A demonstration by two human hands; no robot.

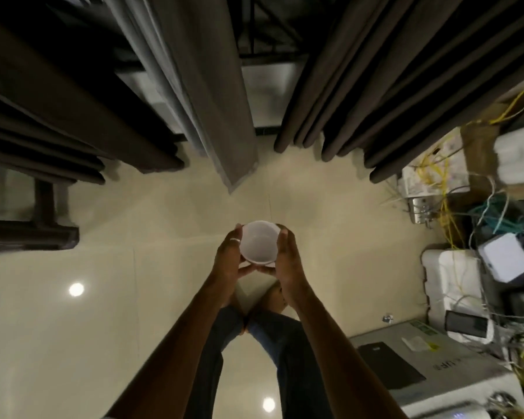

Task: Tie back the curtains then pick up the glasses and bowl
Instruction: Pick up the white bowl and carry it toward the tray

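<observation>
**A:** Nearest the camera, what are the hands doing?

**B:** Both bare forearms reach forward. The left hand (229, 257), with a ring (236, 240) on one finger, and the right hand (288, 261) cup a pale, see-through bowl (259, 241) between them. Their fingers curl round its sides and the thumbs meet near its lower edge. The bowl is upright, held in the air in front of the body.

**A:** And below the bowl?

**B:** Blue jeans (288, 358) and bare feet (274, 297) stand on a glossy cream tiled floor (88, 237). On the right, foam blocks (448, 276) lie among tangled yellow and teal cables (445, 213).

**A:** Farther off?

**B:** A grey curtain (212, 101) hangs to the floor straight ahead. Bunched folds of the left dark curtain (58, 116) and the right dark curtain (375, 86) flank it.
</observation>
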